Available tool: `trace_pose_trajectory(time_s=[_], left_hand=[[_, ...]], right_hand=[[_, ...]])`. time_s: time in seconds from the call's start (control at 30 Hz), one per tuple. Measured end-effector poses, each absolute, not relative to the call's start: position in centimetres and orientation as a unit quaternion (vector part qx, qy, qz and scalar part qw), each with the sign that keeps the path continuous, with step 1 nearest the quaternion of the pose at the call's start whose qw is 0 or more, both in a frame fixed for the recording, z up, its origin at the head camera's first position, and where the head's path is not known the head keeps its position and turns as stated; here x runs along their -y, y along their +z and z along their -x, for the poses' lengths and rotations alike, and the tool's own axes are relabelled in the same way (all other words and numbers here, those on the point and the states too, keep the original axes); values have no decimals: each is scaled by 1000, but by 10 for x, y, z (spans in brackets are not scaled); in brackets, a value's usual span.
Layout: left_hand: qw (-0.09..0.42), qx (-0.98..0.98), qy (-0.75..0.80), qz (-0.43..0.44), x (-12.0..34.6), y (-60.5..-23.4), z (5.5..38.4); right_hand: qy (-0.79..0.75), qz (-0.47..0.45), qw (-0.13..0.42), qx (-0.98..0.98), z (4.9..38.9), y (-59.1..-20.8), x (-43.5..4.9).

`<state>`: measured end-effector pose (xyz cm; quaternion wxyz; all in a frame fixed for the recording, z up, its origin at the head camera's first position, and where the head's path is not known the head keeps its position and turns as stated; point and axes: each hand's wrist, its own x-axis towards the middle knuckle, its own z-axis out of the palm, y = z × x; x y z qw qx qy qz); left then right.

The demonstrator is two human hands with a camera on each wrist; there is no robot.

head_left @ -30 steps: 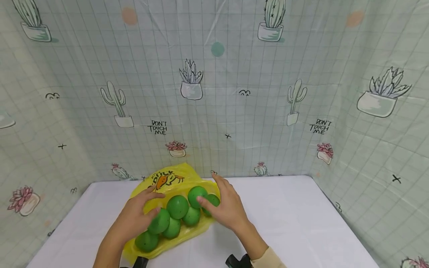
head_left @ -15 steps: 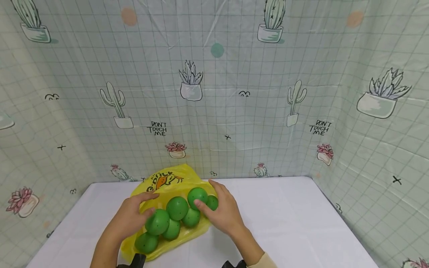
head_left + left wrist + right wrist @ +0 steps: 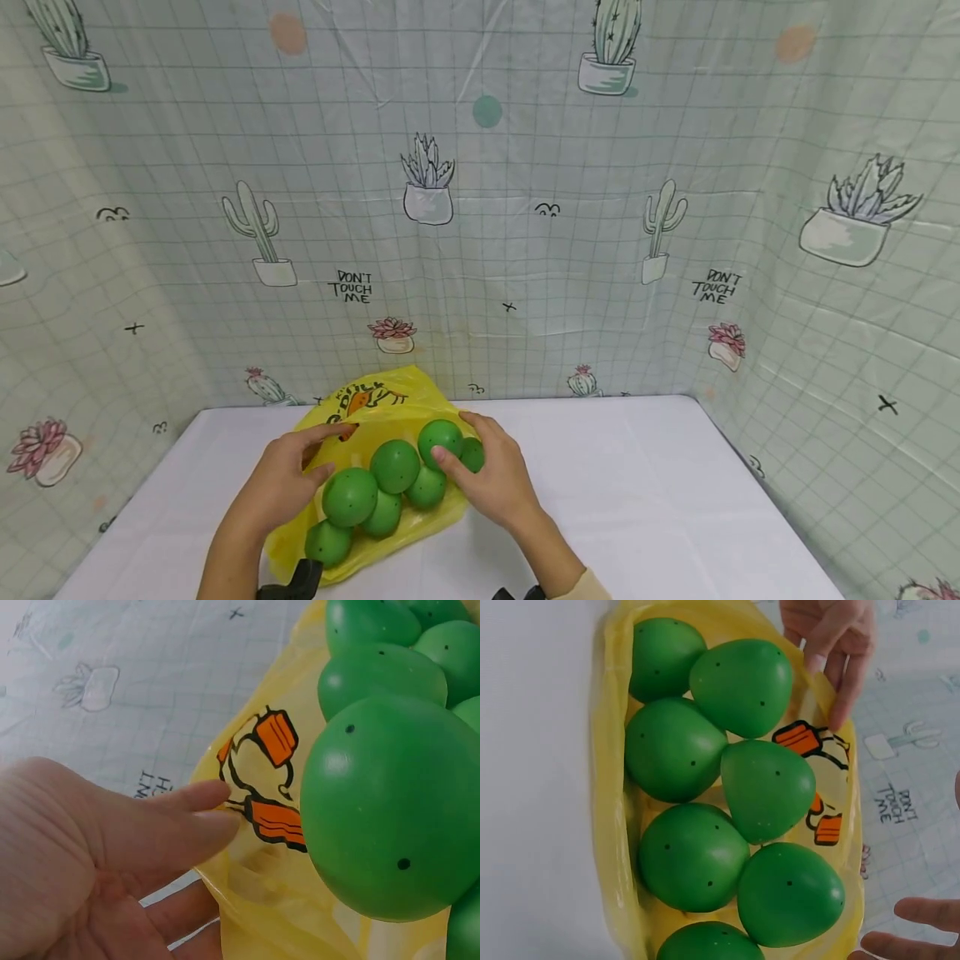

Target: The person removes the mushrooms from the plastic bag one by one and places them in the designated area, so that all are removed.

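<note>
A yellow plastic bag (image 3: 405, 517) with orange-and-black print lies on the table, and several green balls (image 3: 350, 497) with small black dots sit in its mouth. My left hand (image 3: 279, 475) is at the bag's left rim. In the left wrist view its thumb (image 3: 214, 829) lies over the rim while lower fingers (image 3: 187, 911) pass behind, so the rim is held between them. My right hand (image 3: 495, 475) stands at the bag's right end. Its thumb is over a ball in the head view. Straight, spread fingers (image 3: 911, 941) reach the bag's edge in the right wrist view.
A white cloth covers the table (image 3: 637, 492). Behind it and on both sides hangs a checked curtain (image 3: 480, 250) with cactus drawings. Black wrist mounts (image 3: 292, 581) show at the lower edge.
The left hand has shifted left and slightly up, and the bag's left edge has moved left. The right hand has moved slightly left and down. The far rim stands out more, stretched between the hands.
</note>
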<state>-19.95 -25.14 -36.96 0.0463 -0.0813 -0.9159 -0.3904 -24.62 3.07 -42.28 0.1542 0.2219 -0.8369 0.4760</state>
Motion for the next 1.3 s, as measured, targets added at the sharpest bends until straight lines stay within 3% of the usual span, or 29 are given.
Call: trace_pose_trajectory(time_s=[1.3], left_hand=[[31, 907, -416, 55, 254, -377, 212]], right_hand=[[494, -193, 183, 828, 268, -447, -13]])
